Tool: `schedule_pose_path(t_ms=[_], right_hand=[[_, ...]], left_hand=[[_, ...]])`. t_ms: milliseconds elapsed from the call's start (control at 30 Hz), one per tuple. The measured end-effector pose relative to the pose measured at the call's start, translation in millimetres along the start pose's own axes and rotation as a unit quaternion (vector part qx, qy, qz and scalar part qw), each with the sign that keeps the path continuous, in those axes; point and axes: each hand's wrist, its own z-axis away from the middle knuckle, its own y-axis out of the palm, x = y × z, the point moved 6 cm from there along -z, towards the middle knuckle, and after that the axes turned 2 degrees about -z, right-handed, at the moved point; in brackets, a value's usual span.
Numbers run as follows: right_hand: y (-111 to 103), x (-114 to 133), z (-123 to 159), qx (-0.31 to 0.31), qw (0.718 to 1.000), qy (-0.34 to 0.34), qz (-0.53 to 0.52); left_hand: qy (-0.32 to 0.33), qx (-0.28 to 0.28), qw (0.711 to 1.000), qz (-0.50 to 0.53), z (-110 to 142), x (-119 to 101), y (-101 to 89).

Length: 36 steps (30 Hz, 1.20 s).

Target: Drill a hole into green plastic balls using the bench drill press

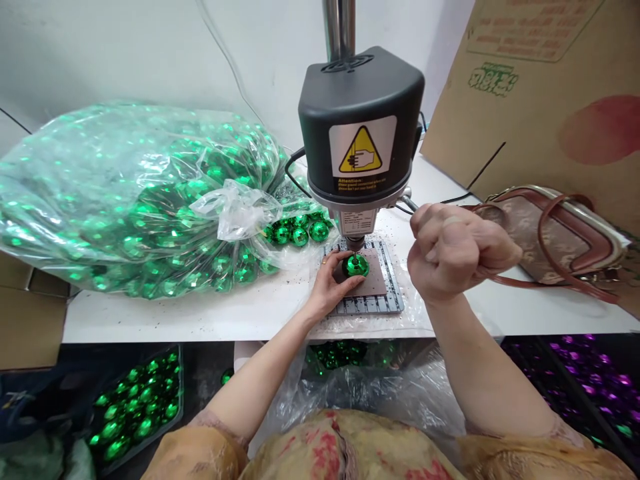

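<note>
My left hand (330, 283) curls its thumb and fingers around a shiny green ball (357, 265). That ball rests on a brown board (377, 280) lying over the slotted metal base (395, 303) of a drill press (360, 127). Right above the ball is the drill's chuck (355, 243); where the bit meets the ball is too small to make out. Raised at the machine's right side, my right hand (450, 250) is closed in a fist around the end of the drill press lever (409, 201), whose grip the fingers hide.
A large clear bag of green balls (165, 207) fills the table's left side. To the right stand a brown handbag (565, 233) and a tall cardboard box (540, 87). Below the table edge are a tray of green balls (135, 400) and purple balls (595, 373). Dark shavings dot the base.
</note>
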Motion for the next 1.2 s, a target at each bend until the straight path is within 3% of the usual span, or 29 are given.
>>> schedule_pose_path(t_ms=[200, 300, 433, 500, 600, 633, 700, 800, 867, 933, 967, 1033, 1100, 1133, 1200], right_hand=[[-4.3, -0.6, 11.1, 0.003, 1.000, -0.012, 0.006], [-1.9, -1.0, 5.7, -0.028, 0.999, 0.011, 0.016], [5.8, -8.0, -22.4, -0.117, 0.987, 0.105, 0.045], [13.4, -13.3, -36.9, -0.111, 0.979, 0.164, 0.054], [20.0, -14.6, -48.9, -0.085, 0.977, 0.191, 0.038], [20.4, -13.9, -49.9, -0.079, 0.977, 0.192, 0.039], [19.9, -12.7, -49.0, -0.072, 0.977, 0.194, 0.050], [18.8, -11.7, -46.7, -0.071, 0.978, 0.191, 0.045], [18.2, -11.9, -46.1, -0.073, 0.978, 0.189, 0.038], [17.7, -12.3, -46.1, -0.074, 0.978, 0.189, 0.044], [17.5, -12.2, -46.2, -0.074, 0.978, 0.188, 0.047], [17.3, -11.9, -46.1, -0.076, 0.978, 0.188, 0.047], [17.2, -11.4, -45.7, -0.080, 0.978, 0.190, 0.040], [17.4, -11.1, -45.5, -0.079, 0.978, 0.191, 0.037], [17.6, -10.5, -44.8, -0.077, 0.977, 0.197, 0.042]], left_hand=[[-0.006, -0.002, 1.000, 0.005, 0.8, 0.0, -0.5], [-0.015, -0.001, 1.000, 0.009, 0.7, 1.8, 0.3], [-0.023, -0.005, 1.000, 0.009, 0.9, -2.9, 2.4], [-0.010, -0.033, 0.999, -0.016, 5.6, -13.0, -1.2], [0.057, -0.068, 0.991, -0.100, 25.9, -36.8, -10.8], [0.091, -0.052, 0.986, -0.128, 36.5, -44.1, -11.9], [0.173, 0.034, 0.969, -0.175, 63.5, -53.0, -8.5], [0.283, 0.183, 0.906, -0.257, 112.7, -47.5, -1.6], [0.341, 0.222, 0.859, -0.310, 137.4, -39.0, -3.1], [0.389, 0.213, 0.834, -0.328, 145.3, -36.1, -9.7], [0.403, 0.193, 0.835, -0.321, 140.5, -37.1, -15.1], [0.375, 0.125, 0.868, -0.302, 109.5, -38.5, -30.2], [0.275, 0.033, 0.914, -0.296, 56.4, -32.9, -49.1], [0.221, -0.014, 0.926, -0.305, 27.5, -27.7, -58.1], [0.154, -0.054, 0.930, -0.329, -26.8, -16.2, -66.4]])
